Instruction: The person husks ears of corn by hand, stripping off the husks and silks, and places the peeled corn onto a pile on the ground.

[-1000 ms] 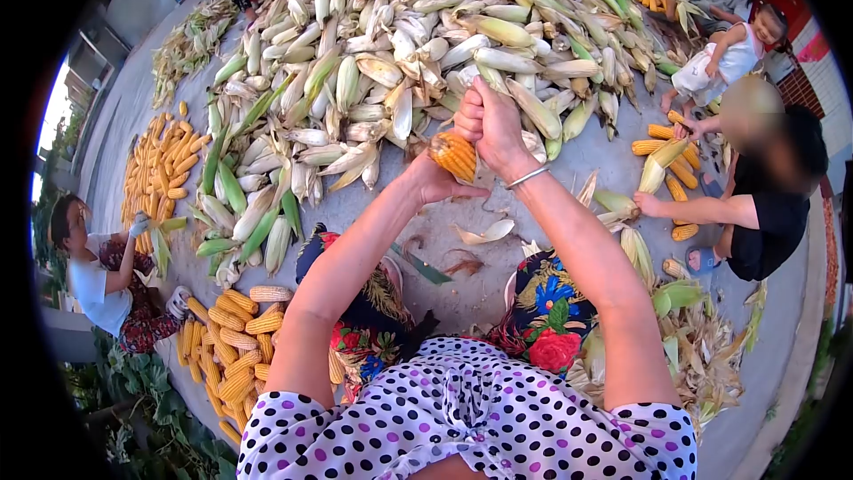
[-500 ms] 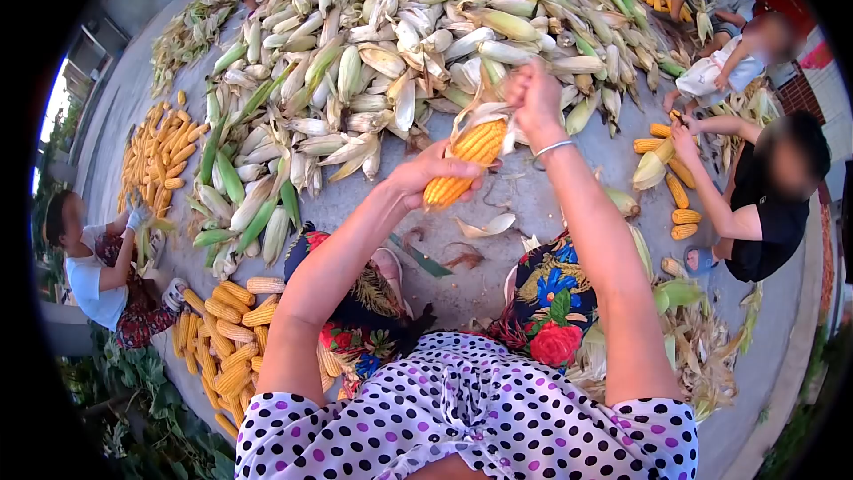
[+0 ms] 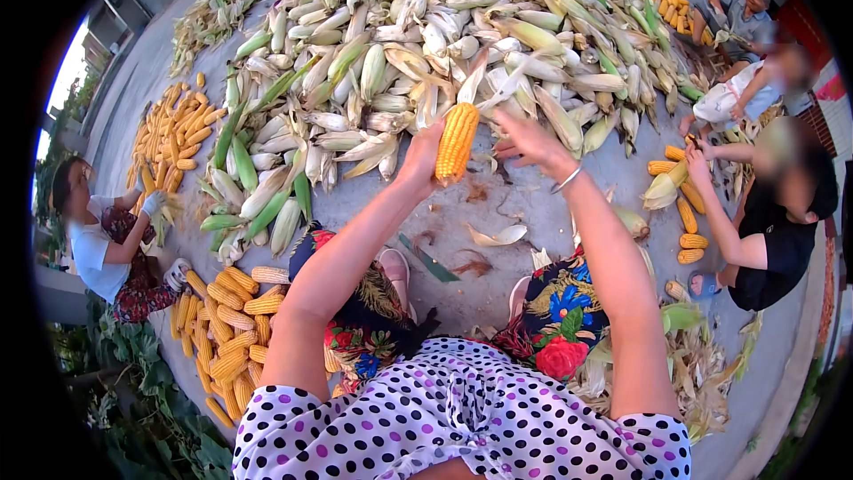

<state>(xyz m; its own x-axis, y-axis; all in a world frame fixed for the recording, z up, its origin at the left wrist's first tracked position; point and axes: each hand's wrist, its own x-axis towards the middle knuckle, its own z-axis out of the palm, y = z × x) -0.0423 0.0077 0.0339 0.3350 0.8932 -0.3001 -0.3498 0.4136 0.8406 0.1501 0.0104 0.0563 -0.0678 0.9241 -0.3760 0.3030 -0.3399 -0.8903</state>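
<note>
My left hand [image 3: 425, 158] is wrapped round a yellow corn cob [image 3: 457, 144], its kernels bare along the length. Pale husk strips [image 3: 474, 80] still hang from the cob's upper end. My right hand [image 3: 533, 144], with a bracelet at the wrist, is just right of the cob, fingers apart and holding nothing that I can make out. Beyond both hands rises a big heap of corn in husks [image 3: 373, 71]. A loose piece of husk [image 3: 498, 236] lies on the ground between my feet and hands.
Bare cobs are piled at lower left [image 3: 227, 329] and farther left [image 3: 173, 138]. Stripped husks [image 3: 693, 373] lie at lower right. One person [image 3: 107, 244] sits at left, another [image 3: 773, 240] at right beside several cobs [image 3: 689, 213]; more people are at upper right.
The cob, first mostly hidden between my hands, is now upright with its kernels exposed. My right hand has moved right and its fist has opened. The person at right no longer grips the husked ear.
</note>
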